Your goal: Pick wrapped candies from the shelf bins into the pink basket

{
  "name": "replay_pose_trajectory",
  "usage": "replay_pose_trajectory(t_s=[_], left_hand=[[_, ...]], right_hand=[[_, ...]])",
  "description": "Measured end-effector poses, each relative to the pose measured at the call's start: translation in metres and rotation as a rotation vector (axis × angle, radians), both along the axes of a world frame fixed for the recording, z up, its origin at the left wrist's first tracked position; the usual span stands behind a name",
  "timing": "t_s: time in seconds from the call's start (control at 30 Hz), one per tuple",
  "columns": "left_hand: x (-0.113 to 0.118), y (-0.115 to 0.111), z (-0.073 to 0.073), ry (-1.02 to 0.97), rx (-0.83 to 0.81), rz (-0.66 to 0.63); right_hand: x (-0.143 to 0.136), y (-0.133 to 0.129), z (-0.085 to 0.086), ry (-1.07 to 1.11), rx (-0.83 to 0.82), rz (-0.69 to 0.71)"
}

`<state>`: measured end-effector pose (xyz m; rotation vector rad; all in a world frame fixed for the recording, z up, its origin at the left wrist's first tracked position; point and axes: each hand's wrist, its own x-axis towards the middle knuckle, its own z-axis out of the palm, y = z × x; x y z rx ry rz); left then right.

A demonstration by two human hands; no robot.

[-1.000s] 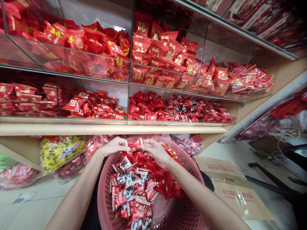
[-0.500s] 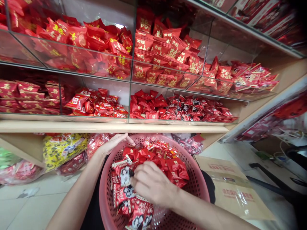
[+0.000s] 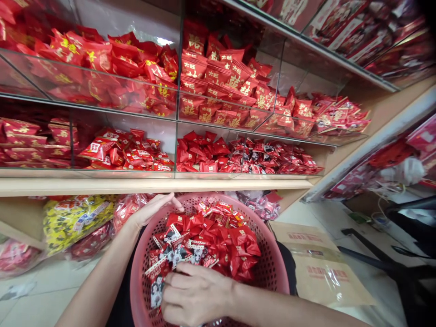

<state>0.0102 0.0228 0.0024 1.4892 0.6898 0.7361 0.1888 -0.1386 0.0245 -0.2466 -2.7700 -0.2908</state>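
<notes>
A pink perforated plastic basket [image 3: 277, 254] rests on my lap, filled with small wrapped packets. Plain glossy red packets [image 3: 243, 250] lie on its right side; red ones with black-and-white pictures and dotted edges [image 3: 184, 252] lie on the left. My left hand [image 3: 155, 210] rests at the basket's far left rim, fingers stretched out, holding nothing. Down among the picture packets at the near side is my right hand [image 3: 197, 293], its fingers curled. The fingertips and whatever they grip are hidden under the hand.
Glass-fronted shelves [image 3: 221, 120] full of red packets stand ahead, above a wooden ledge [image 3: 102, 185]. Bagged goods, one a yellow bag [image 3: 76, 222], sit beneath it. At right a flattened cardboard box [image 3: 320, 268] and a black chair base [image 3: 374, 261] occupy the floor.
My right hand has moved toward me and slightly left within the basket. The picture packets there have shifted. My left hand stays at the rim. The whole view has swung slightly right.
</notes>
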Motion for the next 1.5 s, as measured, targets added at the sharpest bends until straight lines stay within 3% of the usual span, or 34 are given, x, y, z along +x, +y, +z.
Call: replay_pose_trajectory(t_s=[0.1,0.2,0.3,0.43,0.57,0.67,0.83,0.97,1.07,1.13,1.2,1.3,1.5], left_hand=[[0.000,-0.001,0.000,0.008,0.011,0.014],[0.000,-0.001,0.002,0.032,0.012,0.015],[0.001,-0.001,0.002,0.039,0.024,0.013],[0.000,0.000,-0.001,0.037,0.023,0.022],[0.002,0.001,0.000,0.027,0.014,0.038],[0.003,0.001,0.000,0.005,-0.009,0.046],[0.002,0.001,-0.002,0.004,-0.017,0.055],[0.002,0.002,-0.003,0.008,-0.016,0.048],[0.003,0.001,-0.001,0.020,-0.003,0.046],[0.003,0.000,0.001,0.035,0.023,0.046],[0.003,-0.001,0.002,0.043,0.051,0.044],[0.004,-0.001,0.002,0.027,0.040,0.050],[0.006,-0.002,0.001,0.001,-0.001,0.062]], right_hand=[[0.008,0.008,0.010,0.013,0.010,-0.026],[0.031,0.035,0.027,0.117,0.050,-0.199],[0.075,0.078,0.048,0.237,0.098,-0.512],[0.147,0.140,0.073,0.611,0.099,-0.977],[0.190,0.186,0.087,0.406,-0.287,-1.652],[0.197,0.206,0.088,0.298,-0.442,-1.823],[0.197,0.214,0.084,0.365,-0.431,-1.859],[0.205,0.199,0.087,0.475,-0.340,-1.786],[0.212,0.176,0.089,0.680,-0.255,-1.644],[0.213,0.155,0.087,0.988,-0.277,-1.430],[0.206,0.133,0.083,1.313,-0.410,-1.169],[0.180,0.104,0.074,1.555,-0.737,-0.927],[0.105,0.076,0.042,1.499,-1.344,-0.711]])
